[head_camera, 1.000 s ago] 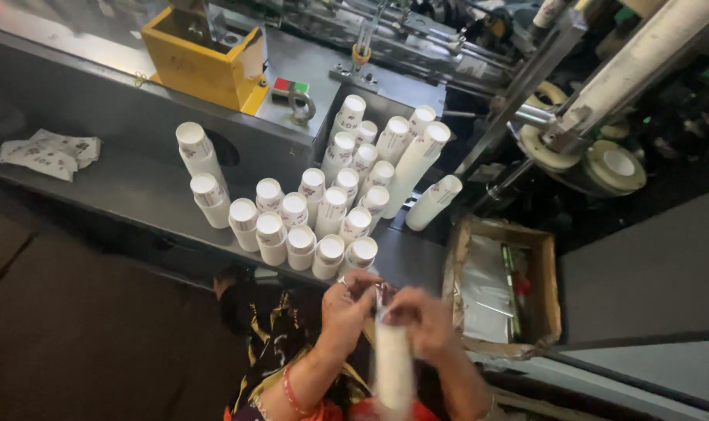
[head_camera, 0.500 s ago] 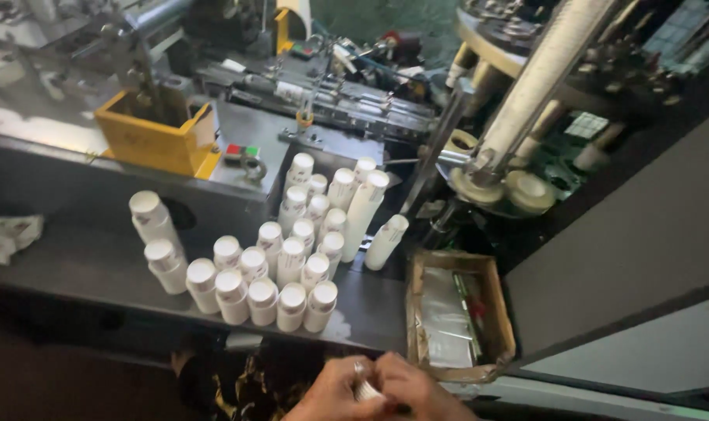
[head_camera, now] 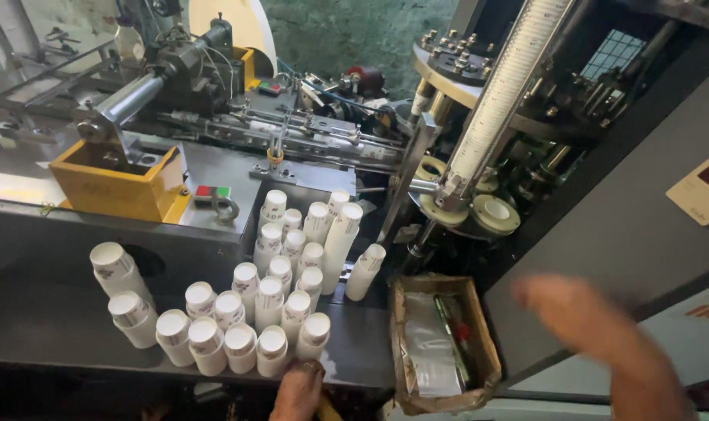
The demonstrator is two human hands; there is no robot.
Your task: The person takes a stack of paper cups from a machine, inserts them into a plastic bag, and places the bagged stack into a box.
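A mottled green wall (head_camera: 346, 31) rises behind the grey machine (head_camera: 292, 132). A yellow box (head_camera: 113, 183) sits on the dark metal surface (head_camera: 50, 327). A grey cabinet panel (head_camera: 627, 226) stands on the right.

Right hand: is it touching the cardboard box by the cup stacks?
Apart. The head view shows the blurred right hand raised off to the right of the cardboard box, with dark machine panel between them.

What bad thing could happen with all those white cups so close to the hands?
The left hand rests at the table edge, right under the front stacks of white paper cups; a bump could topple them like dominoes. The right hand is blurred and raised beside the machine, so it might strike the moving parts.
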